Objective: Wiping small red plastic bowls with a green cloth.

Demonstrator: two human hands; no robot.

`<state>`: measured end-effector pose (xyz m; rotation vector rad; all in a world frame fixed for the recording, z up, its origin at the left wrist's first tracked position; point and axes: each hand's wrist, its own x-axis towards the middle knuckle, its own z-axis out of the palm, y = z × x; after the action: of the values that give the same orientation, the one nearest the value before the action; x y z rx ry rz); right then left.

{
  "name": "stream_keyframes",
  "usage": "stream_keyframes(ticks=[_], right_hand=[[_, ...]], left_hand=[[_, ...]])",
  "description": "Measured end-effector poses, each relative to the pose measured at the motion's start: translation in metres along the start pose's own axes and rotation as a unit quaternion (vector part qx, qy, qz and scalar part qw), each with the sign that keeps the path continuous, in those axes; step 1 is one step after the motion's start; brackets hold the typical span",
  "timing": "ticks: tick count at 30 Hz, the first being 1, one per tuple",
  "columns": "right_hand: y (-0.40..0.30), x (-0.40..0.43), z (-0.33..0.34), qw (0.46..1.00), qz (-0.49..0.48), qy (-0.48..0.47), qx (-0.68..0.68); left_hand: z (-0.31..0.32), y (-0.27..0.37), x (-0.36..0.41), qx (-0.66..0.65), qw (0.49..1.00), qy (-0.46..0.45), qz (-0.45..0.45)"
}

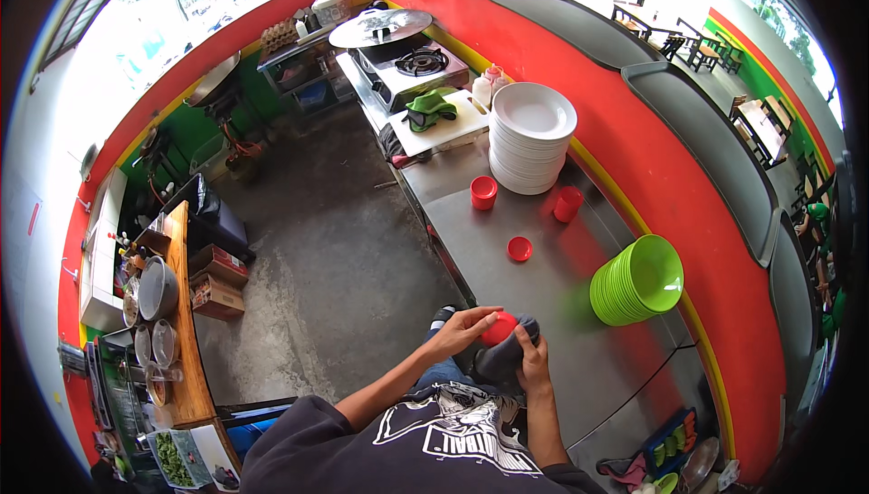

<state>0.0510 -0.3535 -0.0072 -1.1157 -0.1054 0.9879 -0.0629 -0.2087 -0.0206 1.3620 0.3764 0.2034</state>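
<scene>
A small red bowl (499,329) is held by my left hand (464,331) at its upper left side. My right hand (534,360) grips a dark grey cloth (506,358) against the bowl's right side. Both hands are just in front of my shirt, by the edge of the steel counter (550,290). On the counter, a single red bowl (520,249) lies ahead of my hands, with a red stack (483,193) behind it and another red stack (568,204) to the right.
A tall stack of white plates (533,134) and a leaning stack of green bowls (638,280) stand along the red wall (611,182). Farther back are a cutting board (451,124) with a green cloth (429,110) and a gas stove (414,63). A wooden shelf (190,358) stands left.
</scene>
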Motion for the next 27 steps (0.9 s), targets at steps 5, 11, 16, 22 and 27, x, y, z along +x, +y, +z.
stream_keyframes(ticks=[5, 11, 16, 22, 27], right_hand=[[0.018, 0.015, -0.016, 0.999, -0.026, 0.024, -0.005], [0.007, 0.009, -0.021, 0.999, 0.018, -0.003, -0.050], [0.008, 0.014, -0.018, 0.999, 0.008, 0.023, -0.046], [0.003, 0.014, -0.019, 0.999, -0.029, 0.029, -0.021], [0.000, 0.008, -0.023, 0.991, -0.010, -0.024, -0.129]], left_hand=[[0.020, -0.012, 0.001, -0.155, 0.980, 0.121, -0.024], [-0.007, 0.008, -0.001, -0.018, 0.997, -0.062, -0.040], [0.008, -0.002, 0.006, -0.140, 0.986, 0.059, -0.072], [0.013, -0.006, 0.011, -0.114, 0.992, 0.035, -0.037], [-0.007, 0.019, 0.015, 0.003, 0.993, -0.099, -0.065]])
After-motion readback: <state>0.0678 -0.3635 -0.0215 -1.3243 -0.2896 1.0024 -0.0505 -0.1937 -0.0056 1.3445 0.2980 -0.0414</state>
